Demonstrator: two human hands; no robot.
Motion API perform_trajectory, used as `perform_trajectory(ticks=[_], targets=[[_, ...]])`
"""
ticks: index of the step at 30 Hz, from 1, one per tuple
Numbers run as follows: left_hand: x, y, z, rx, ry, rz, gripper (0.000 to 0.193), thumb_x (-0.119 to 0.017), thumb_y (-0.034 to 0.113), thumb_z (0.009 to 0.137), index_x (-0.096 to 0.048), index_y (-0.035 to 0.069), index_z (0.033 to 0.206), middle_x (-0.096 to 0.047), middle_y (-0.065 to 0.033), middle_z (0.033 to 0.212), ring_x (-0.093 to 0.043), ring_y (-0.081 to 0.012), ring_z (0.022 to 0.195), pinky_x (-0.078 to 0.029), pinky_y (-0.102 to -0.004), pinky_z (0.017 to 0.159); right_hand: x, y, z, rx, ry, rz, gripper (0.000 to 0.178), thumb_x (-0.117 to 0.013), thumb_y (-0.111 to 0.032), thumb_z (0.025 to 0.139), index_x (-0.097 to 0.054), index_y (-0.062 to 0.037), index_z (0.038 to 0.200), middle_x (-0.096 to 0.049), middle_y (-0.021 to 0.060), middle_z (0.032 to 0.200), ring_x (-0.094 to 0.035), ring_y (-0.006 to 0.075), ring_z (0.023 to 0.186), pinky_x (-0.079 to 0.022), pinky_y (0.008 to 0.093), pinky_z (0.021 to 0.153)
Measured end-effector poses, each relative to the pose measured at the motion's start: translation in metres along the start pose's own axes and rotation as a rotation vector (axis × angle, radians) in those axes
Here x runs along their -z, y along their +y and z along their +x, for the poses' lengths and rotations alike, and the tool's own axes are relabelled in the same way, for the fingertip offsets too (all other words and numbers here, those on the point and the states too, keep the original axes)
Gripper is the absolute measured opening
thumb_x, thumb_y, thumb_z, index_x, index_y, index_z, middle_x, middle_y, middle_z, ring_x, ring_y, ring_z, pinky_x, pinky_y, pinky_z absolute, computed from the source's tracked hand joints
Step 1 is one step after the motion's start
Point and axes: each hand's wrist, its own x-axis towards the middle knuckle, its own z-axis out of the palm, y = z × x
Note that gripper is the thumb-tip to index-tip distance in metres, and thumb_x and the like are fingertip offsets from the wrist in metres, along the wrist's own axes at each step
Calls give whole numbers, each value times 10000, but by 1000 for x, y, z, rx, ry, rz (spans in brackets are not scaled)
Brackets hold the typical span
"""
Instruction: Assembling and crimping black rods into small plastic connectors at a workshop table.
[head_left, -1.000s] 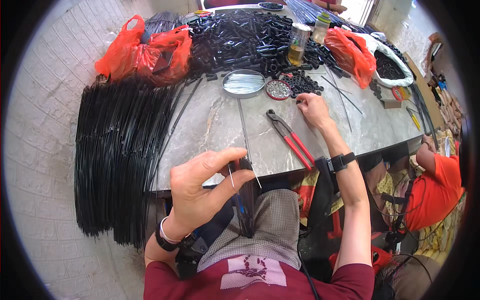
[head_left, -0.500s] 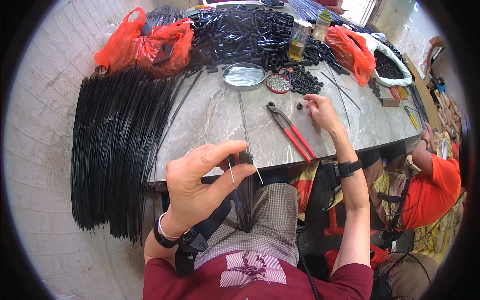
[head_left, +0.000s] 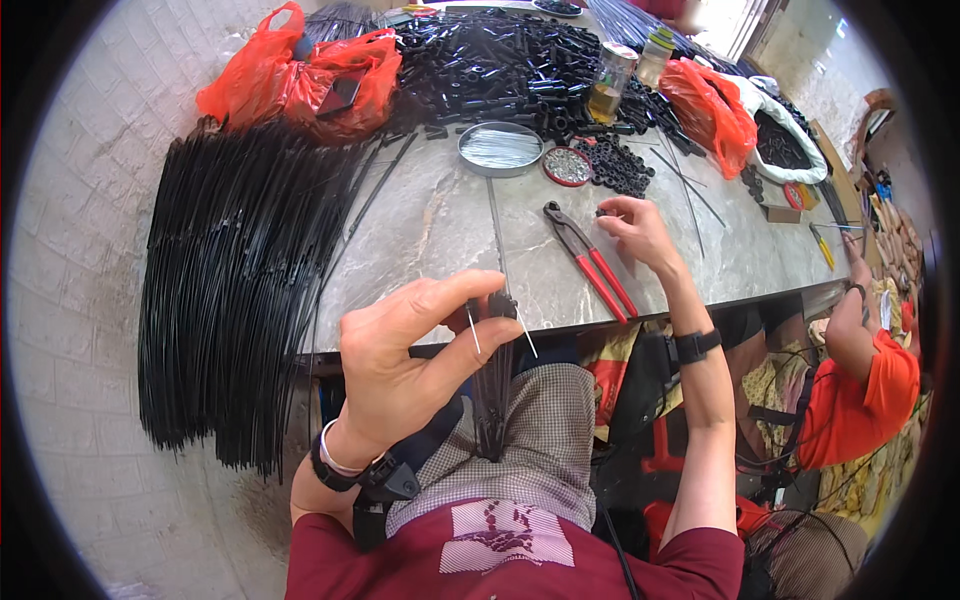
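Note:
My left hand [head_left: 405, 365] is raised over my lap and pinches the top of a bundle of thin black rods [head_left: 493, 385] that hangs down past my knee; a thin silver wire [head_left: 472, 328] sticks out between its fingers. My right hand [head_left: 634, 228] rests on the grey marble table [head_left: 430, 240] and holds a small black ring [head_left: 603, 212] at its fingertips. Red-handled pliers [head_left: 592, 262] lie on the table just left of that hand. A pile of small black rings [head_left: 618, 165] sits beyond it.
A big sheaf of long black rods [head_left: 235, 290] drapes over the table's left side. At the back lie a round metal tin [head_left: 499, 148], a small red-rimmed dish [head_left: 567, 165], a glass jar [head_left: 610, 85], black tubes and orange bags [head_left: 285, 70]. A person in orange [head_left: 865, 385] sits at right.
My right hand has drawn back from the ring pile toward me with a small ring. My left hand has kept the bundle and shifted slightly.

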Motion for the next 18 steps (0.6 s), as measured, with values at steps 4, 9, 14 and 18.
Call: perform_trajectory(ticks=[4, 9, 14, 18], targets=[[3, -4, 0, 9, 5, 44, 351, -795, 50, 724, -683, 30, 1055, -671, -68, 774, -631, -111, 633, -485, -237, 575, 4, -48, -28, 9, -130, 571, 290, -697, -120, 837, -661, -6, 1101, -628, 6, 878, -565, 61, 722, -486, 205, 610], [-1, -6, 4, -4, 5, 28, 340, -790, 52, 732, -684, 35, 1055, -672, -60, 773, -633, -103, 643, -491, -235, 587, 19, -99, -60, 93, -194, 671, 268, -675, -50, 846, -654, 2, 1108, -625, 6, 881, -572, 58, 730, -484, 202, 623], [2, 4, 3, 87, -43, 19, 346, -759, -22, 755, -667, -23, 1088, -693, -66, 885, -650, -91, 798, -519, -222, 720, 23, -139, -82, 211, -245, 613, 248, -671, -28, 851, -651, 14, 1095, -599, -6, 879, -555, 46, 735, -473, 196, 644], [-1, 1, 1, 68, -45, -4, 342, -759, -13, 762, -666, -20, 1091, -694, -68, 895, -650, -90, 801, -522, -224, 723, 23, -148, -94, 341, -255, 613, 260, -673, -1, 842, -649, 17, 1100, -578, 17, 962, -556, 58, 771, -496, 205, 629]])
